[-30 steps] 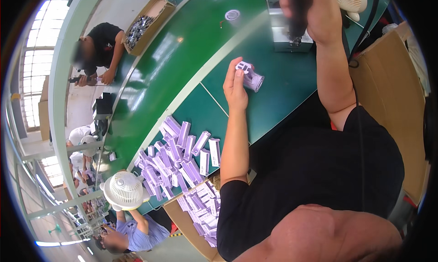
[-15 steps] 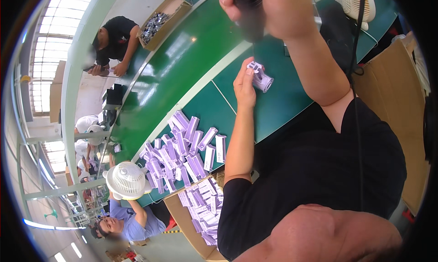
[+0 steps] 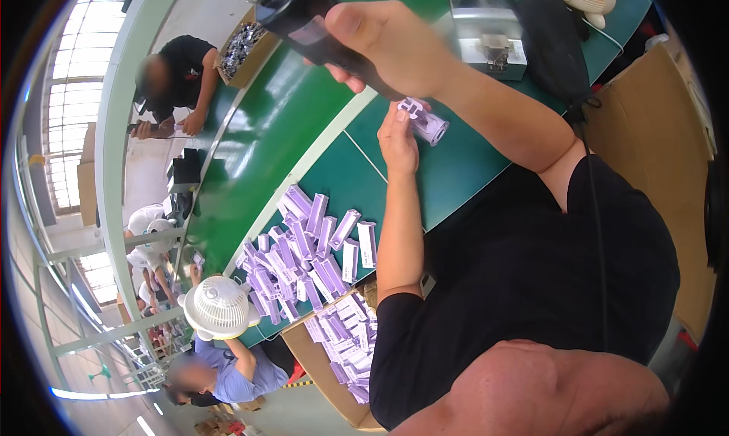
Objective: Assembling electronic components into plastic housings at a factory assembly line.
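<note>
The step in hand looks like tool work on a lilac part (image 3: 428, 126), which sits near the upper middle of the frame, held above the green worktop (image 3: 463, 181). The left hand (image 3: 399, 141) pinches it between thumb and fingers at its upper-left end. The right hand (image 3: 395, 48) has its fingers wrapped around a black handheld tool (image 3: 292, 9) that slants down from the top of the frame toward that same end; whether the tip touches the part cannot be told, as the meeting point is hidden.

The move seems to call for a firm left pinch and the tool kept in line with the part's end, so that neither slips sideways.

The part is short and tube-like, tilted, with a paler end face broken by dark openings at upper left and a rounded, flared rim at lower right. Its sides look smooth and slightly glossy. Longer lilac pieces (image 3: 302, 242) lie heaped on the worktop, left of centre, beside an open cardboard box (image 3: 302, 340) holding more.
</note>
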Demonstrator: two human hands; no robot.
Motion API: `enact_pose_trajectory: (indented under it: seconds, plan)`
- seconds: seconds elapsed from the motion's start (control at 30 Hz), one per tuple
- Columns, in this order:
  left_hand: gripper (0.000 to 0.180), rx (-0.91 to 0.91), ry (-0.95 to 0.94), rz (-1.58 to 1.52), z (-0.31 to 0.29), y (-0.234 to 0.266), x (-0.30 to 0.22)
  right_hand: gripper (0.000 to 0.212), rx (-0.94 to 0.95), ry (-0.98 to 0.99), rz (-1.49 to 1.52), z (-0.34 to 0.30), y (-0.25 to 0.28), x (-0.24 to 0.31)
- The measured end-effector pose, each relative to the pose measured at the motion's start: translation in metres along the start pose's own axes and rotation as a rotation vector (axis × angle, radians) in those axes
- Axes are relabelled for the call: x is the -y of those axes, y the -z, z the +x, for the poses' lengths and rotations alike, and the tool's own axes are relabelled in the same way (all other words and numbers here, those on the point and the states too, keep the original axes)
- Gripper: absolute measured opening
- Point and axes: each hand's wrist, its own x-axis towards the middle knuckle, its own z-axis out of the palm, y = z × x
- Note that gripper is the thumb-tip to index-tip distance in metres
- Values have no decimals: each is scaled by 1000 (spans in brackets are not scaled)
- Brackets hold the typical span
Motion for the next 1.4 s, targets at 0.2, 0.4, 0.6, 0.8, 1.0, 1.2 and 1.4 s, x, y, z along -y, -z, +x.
enact_pose_trajectory:
  seconds: [0.2, 0.4, 0.6, 0.8, 1.0, 1.2, 1.4]
  plan:
    - [51, -10, 3, -32, -3, -13, -10, 71, -1, -22, -27, -4, 5, -7]
    - [54, -19, 5, -35, -4, -14, -9, 69, -24, -6, -41, -6, 8, -15]
    - [50, -81, -31, -42, -2, -1, 8, 63, 48, 2, 8, -8, 9, -23]
    - [49, -90, -20, -37, -2, 1, 10, 60, 56, 2, 25, -7, 11, -27]
    - [45, -82, -46, -50, -5, -5, 6, 59, 80, 39, 36, -6, 11, -28]
    - [47, 28, -20, -46, 0, -2, 4, 60, 43, 69, 128, 1, 10, -10]
    - [41, -97, 87, 252, 11, -8, -28, 107, -228, 420, 278, -12, 52, 66]
